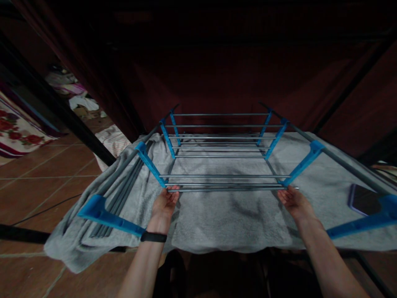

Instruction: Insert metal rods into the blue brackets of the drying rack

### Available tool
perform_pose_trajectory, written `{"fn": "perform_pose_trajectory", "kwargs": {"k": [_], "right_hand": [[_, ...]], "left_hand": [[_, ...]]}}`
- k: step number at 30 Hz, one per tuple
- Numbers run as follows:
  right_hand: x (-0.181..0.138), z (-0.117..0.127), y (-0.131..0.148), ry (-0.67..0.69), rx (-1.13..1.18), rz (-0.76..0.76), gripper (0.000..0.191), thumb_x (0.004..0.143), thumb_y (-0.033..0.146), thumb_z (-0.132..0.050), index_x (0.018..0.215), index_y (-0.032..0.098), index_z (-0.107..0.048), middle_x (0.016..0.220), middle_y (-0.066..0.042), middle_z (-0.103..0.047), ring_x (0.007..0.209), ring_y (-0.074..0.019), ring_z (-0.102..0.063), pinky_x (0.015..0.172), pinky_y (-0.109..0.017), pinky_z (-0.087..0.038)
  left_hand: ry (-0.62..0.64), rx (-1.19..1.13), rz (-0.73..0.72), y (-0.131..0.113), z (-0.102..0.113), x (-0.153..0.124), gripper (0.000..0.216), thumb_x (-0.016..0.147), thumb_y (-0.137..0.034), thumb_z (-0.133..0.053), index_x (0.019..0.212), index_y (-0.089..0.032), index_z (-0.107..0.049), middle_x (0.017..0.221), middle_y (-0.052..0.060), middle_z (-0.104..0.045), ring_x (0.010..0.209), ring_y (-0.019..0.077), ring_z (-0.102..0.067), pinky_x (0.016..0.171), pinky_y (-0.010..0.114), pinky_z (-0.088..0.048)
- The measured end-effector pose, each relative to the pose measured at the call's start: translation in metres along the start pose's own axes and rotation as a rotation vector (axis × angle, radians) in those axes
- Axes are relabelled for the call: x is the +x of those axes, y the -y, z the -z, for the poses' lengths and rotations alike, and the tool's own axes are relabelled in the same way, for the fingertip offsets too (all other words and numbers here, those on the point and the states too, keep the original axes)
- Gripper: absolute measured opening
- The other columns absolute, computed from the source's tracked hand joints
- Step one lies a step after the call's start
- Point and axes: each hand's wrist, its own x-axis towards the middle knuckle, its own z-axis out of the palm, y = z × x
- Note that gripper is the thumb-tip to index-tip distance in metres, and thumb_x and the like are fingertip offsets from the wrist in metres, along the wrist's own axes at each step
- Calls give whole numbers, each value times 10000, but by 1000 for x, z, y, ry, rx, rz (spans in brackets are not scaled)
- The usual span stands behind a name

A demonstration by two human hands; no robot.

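A partly assembled rack of grey metal rods and blue plastic brackets stands on a grey towel-like cloth (217,223). My left hand (166,200) is closed around the left end of the nearest cross rod (229,190), close to a blue bracket (150,164). At that rod's other end, my right hand (293,200) grips it below another blue bracket (304,163). The rod lies level between both hands, beside other cross rods fitted further back. Two nearer brackets, left (108,217) and right (366,217), have no cross rod visible between them.
Several loose grey tubes (124,194) lie on the cloth at the left. A phone (364,200) rests at the right, near the rack's side tube. Behind the rack rises a dark red panel (223,82). Tiled floor (34,198) shows at the left, with a striped cloth (111,142).
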Motion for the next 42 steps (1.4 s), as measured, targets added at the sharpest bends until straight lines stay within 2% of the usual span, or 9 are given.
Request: {"fn": "perform_pose_trajectory", "kwargs": {"k": [10,15,22,30,33,42], "right_hand": [[-1,1,-1,38,4,36,173,938,109,-562,801,189,-633,688,-5,-647,618,-107,-633,649,-185,-607],[-1,1,0,50,-6,50,160,943,128,-568,814,187,-639,700,-4,-666,592,-110,-641,606,-207,-614],[-2,-1,-1,72,5,36,195,961,111,-538,806,188,-628,708,4,-672,629,-101,-663,620,-205,-628],[-8,-4,4,84,20,-14,250,936,74,-445,793,200,-608,767,-22,-669,705,-118,-678,639,-238,-654],[-8,-4,3,103,16,-6,243,914,54,-462,812,205,-623,779,-19,-678,726,-116,-682,645,-231,-657],[-7,-5,2,81,7,-3,199,961,108,-507,833,204,-625,705,13,-648,602,-92,-639,603,-196,-637]], "left_hand": [[25,33,13,5,-3,-7,250,986,-55,-474,817,-186,-604,770,35,-698,673,135,-707,656,234,-592],[33,32,45,10,-6,-6,246,981,-34,-475,836,-162,-628,762,45,-707,670,139,-716,648,247,-611],[122,66,77,19,-5,-7,237,994,-32,-500,829,-140,-630,753,48,-712,652,135,-721,676,265,-637],[101,25,53,19,-6,-12,222,977,-21,-533,829,-157,-627,740,22,-703,652,125,-719,679,263,-645],[86,20,43,19,-6,-12,230,979,-23,-527,819,-159,-619,732,16,-697,641,118,-712,687,262,-645],[111,30,86,23,-11,-15,234,982,-22,-529,806,-147,-620,728,43,-714,637,134,-720,672,272,-652]]}}
